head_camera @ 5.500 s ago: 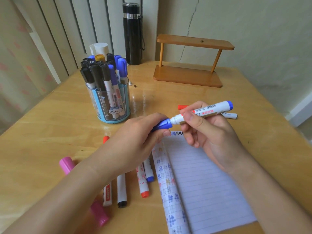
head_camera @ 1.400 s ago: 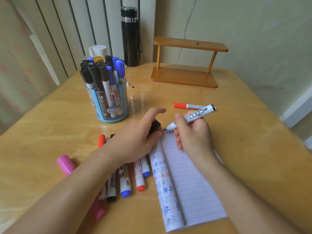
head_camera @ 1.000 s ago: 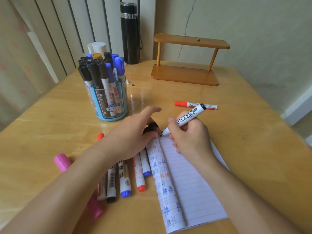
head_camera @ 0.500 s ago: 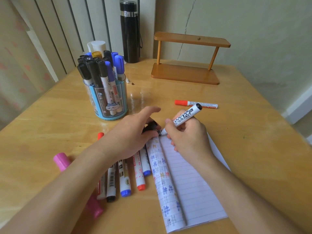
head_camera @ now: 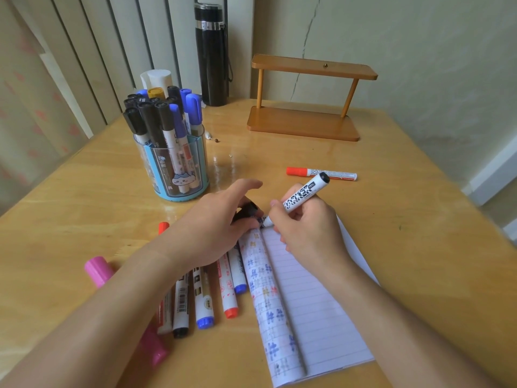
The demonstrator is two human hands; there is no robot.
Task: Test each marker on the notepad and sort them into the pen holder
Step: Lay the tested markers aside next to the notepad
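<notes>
My right hand [head_camera: 306, 228] grips an uncapped black marker [head_camera: 303, 196], its tip down on the top left corner of the lined notepad [head_camera: 310, 306]. My left hand [head_camera: 215, 228] rests at the notepad's top edge and holds the marker's black cap [head_camera: 247, 211] between thumb and fingers, the index finger stretched out. Several capped markers [head_camera: 205, 298] lie in a row under my left forearm, left of the notepad. A blue clear pen holder [head_camera: 174, 166] full of black and blue markers stands at the back left. One red marker [head_camera: 321, 173] lies alone beyond my right hand.
A pink marker [head_camera: 98, 271] lies near the left edge under my forearm. A black flask [head_camera: 212, 54] and a small wooden shelf [head_camera: 306, 98] stand at the table's back. Small crumbs [head_camera: 216, 140] lie behind the holder. The wooden table [head_camera: 419, 261] shows bare on the right.
The blue marker of 5.5 s ago is gone from my hands; I now hold a black one. Within the last second its tip came down onto the notepad's corner and stays there.
</notes>
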